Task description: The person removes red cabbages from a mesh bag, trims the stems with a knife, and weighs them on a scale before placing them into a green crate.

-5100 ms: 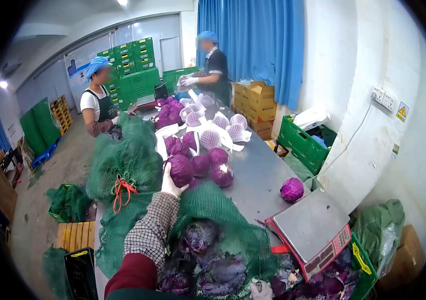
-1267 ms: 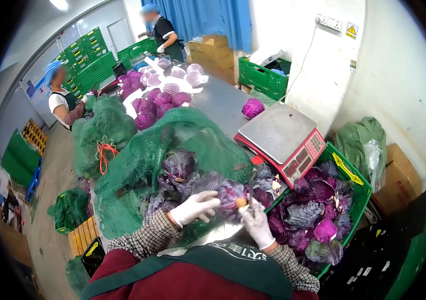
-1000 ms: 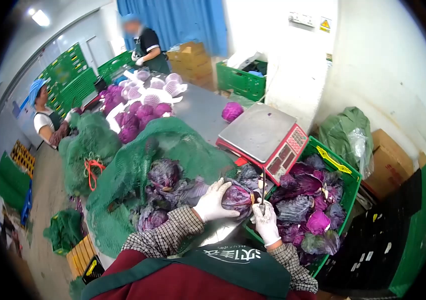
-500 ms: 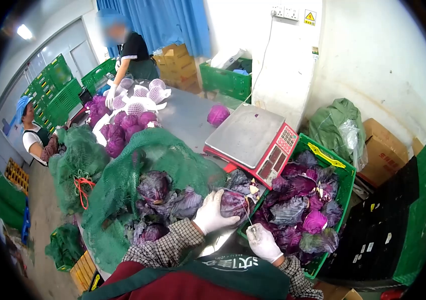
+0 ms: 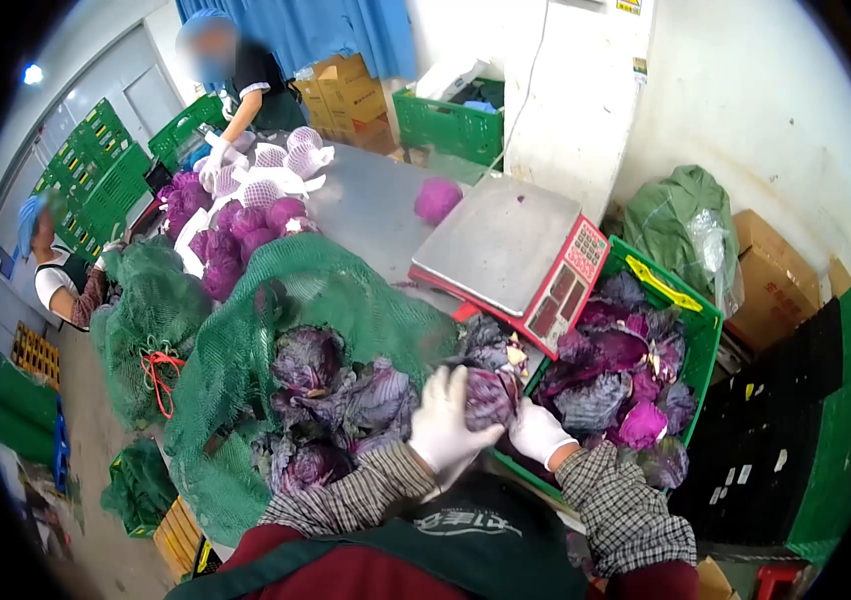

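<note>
Both my hands wear white gloves. My left hand (image 5: 449,420) is spread against the left side of a red cabbage (image 5: 491,398), thumb towards its lower edge. At the cabbage's right side, the fingers of my right hand (image 5: 540,434) are closed; what they grip is hidden. Left of my hands, an open green mesh bag (image 5: 336,270) holds dark-leaved cabbages (image 5: 308,360). Purple outer leaves (image 5: 586,400) fill a green crate (image 5: 703,380) on the right. Beyond my hands stands a red scale (image 5: 496,245) with a bare metal plate.
Peeled cabbages (image 5: 246,230) and foam-netted ones (image 5: 261,193) lie farther up the metal table (image 5: 366,215). A single cabbage (image 5: 438,200) sits near the scale. Two people work at the far end and left side. Another mesh bag (image 5: 151,330) has red string.
My right hand has moved up to the cabbage's right side, and the thin blade-like item seen between them no longer shows. The camera view has shifted slightly.
</note>
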Demonstrator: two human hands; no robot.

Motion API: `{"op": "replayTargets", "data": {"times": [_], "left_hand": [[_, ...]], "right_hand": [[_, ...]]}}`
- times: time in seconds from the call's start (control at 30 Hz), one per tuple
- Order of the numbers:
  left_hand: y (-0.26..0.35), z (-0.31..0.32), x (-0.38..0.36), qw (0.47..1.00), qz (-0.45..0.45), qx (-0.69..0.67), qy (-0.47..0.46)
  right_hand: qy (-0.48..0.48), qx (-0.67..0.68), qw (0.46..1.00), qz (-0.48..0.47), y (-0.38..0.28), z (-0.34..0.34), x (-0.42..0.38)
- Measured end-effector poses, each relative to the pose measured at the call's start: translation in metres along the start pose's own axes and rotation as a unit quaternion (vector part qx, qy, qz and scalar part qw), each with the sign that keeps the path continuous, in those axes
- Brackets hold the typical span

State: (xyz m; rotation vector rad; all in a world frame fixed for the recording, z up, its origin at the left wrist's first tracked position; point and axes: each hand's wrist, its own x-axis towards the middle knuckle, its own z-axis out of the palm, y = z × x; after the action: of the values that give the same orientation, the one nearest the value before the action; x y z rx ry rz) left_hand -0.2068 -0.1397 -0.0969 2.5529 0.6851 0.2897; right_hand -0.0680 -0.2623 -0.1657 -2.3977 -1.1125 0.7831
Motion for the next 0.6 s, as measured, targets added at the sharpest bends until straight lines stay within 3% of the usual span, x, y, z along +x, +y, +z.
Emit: {"op": "replayTargets", "data": {"times": [0.03, 0.07, 0.1, 0.17, 0.23, 0.3, 0.33, 0.37, 0.47, 0.6], "left_hand": [[-0.009, -0.004, -0.002, 0.999, -0.023, -0.047, 0.009], [-0.021, -0.005, -0.007, 0.996, -0.033, -0.083, 0.013], [-0.041, 0.003, -0.013, 0.993, -0.009, -0.115, 0.033], [-0.071, 0.019, -0.031, 0.969, -0.010, -0.242, 0.050], [-0.084, 0.017, -0.049, 0.966, -0.024, -0.256, 0.034], [-0.079, -0.006, -0.058, 0.987, 0.006, -0.159, 0.036], [-0.077, -0.013, -0.063, 0.994, 0.051, -0.071, 0.071], [-0.071, -0.023, -0.060, 0.989, 0.088, -0.076, 0.089], [-0.054, -0.035, -0.049, 0.984, 0.116, -0.119, 0.060], [-0.065, -0.028, -0.042, 0.995, 0.024, -0.093, 0.010]], "right_hand": [[0.022, 0.023, 0.998, -0.057, 0.022, 0.027, 0.011], [0.018, 0.019, 0.999, -0.047, 0.015, 0.028, 0.007], [0.208, 0.050, 0.948, -0.236, 0.025, 0.054, 0.015], [0.089, 0.330, 0.928, -0.145, -0.016, 0.034, -0.011], [0.037, 0.474, 0.871, -0.124, -0.026, 0.026, -0.019], [0.089, 0.261, 0.941, -0.196, -0.038, 0.003, -0.037], [0.109, 0.194, 0.950, -0.221, -0.043, -0.004, -0.043], [0.148, 0.170, 0.943, -0.244, -0.046, -0.004, -0.047], [0.165, 0.312, 0.908, -0.226, -0.055, -0.003, -0.060], [0.206, 0.467, 0.849, -0.137, -0.041, -0.032, -0.069]]}}
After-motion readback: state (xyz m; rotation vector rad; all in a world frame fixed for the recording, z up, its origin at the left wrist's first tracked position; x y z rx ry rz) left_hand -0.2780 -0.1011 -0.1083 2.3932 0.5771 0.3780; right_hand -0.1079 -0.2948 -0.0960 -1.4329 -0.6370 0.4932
